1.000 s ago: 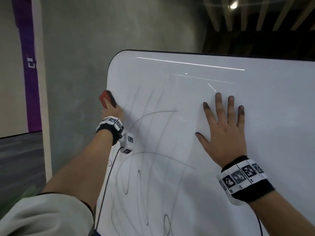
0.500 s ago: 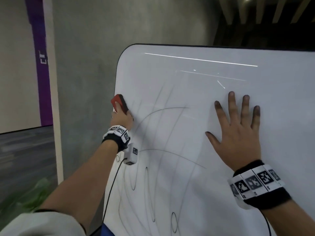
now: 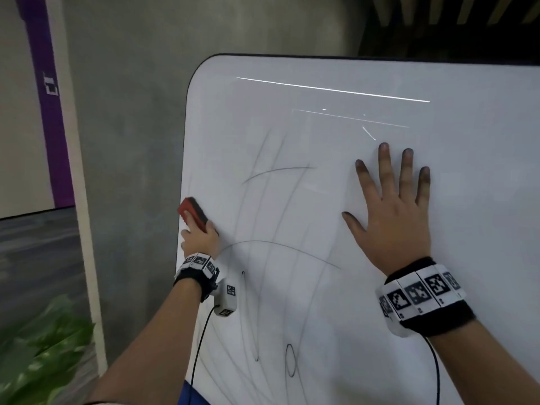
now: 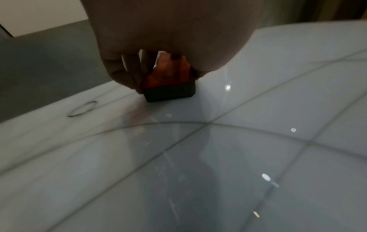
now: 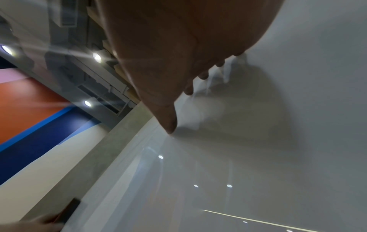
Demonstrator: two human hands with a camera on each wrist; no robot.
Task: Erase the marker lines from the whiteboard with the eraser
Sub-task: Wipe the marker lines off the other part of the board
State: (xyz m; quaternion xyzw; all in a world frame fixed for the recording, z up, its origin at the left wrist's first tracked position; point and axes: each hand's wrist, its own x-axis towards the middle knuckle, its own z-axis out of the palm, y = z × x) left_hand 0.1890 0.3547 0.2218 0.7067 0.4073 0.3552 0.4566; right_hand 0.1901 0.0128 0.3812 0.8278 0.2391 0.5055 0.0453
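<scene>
Two hands are on the whiteboard (image 3: 380,331). Left hand (image 3: 201,239) grips the eraser (image 3: 194,214), fingers curled round its red back (the left wrist view shows the dark felt face flat against the board surface). Eraser sits at the board's left edge, just beyond the fingers of that hand, its red side overhanging the edge slightly. Compared with half a second ago, the left hand and eraser now stand lower along the left edge, beside the upper end of the long curved stroke rather than above it; the grip itself is unchanged.

Right hand (image 3: 391,217) lies flat on the board, fingers straight and spread, holding nothing; its fingertips (image 3: 383,148) are darkened with marker residue. Its place on the board is as before, well apart from the left hand, at about the same height.

Marker lines (image 3: 280,249) remain between the two hands and below both wrists: several long faint strokes, two curved arcs and narrow loops (image 3: 290,361) lower down. One small oval loop (image 4: 82,108) lies just beside the eraser in the left wrist view. Board area beyond the right hand's fingers carries only ceiling-light reflections.

Wrist bands (image 3: 420,293) with printed markers are on both arms.
</scene>
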